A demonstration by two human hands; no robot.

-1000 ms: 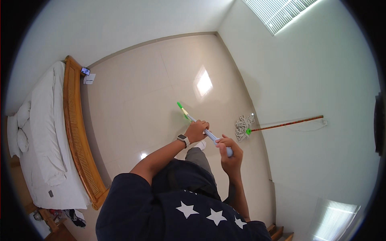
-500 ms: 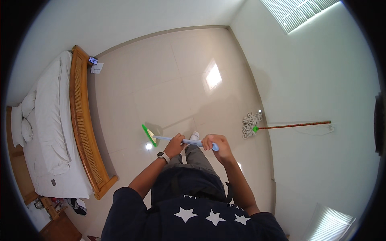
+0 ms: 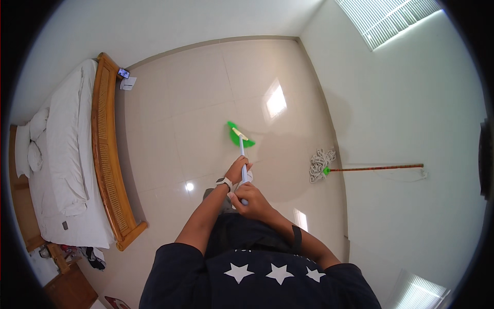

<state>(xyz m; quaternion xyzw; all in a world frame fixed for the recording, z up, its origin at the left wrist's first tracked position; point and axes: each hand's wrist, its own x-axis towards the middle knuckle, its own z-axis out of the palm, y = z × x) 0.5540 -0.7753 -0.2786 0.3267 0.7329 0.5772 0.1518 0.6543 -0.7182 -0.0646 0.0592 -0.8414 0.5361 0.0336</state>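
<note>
Broom (image 3: 241,141) mid-sweep at frame centre: I have left hand (image 3: 238,170) and right hand (image 3: 250,198) both clamped on its handle, green head on the tiled floor (image 3: 195,103). Next stroke, I judge, calls for keeping that grip firm and the head flat.

The broom (image 3: 240,138) has a bright green head with a pale yellow band across it and a light blue-white handle, and the mop (image 3: 329,167) against the wall has an off-white string head, a green collar and a reddish-brown stick. The floor (image 3: 195,108) is glossy cream tile crossed by thin grey grout lines, the walls (image 3: 411,103) are pale white, and the bed (image 3: 62,154) is dressed in white linen behind an orange-brown wooden footboard (image 3: 105,149) with a woven cane panel. The person's shirt (image 3: 257,273) is dark navy printed with a row of white stars, and the watch (image 3: 224,182) on the left wrist has a white band.
</note>
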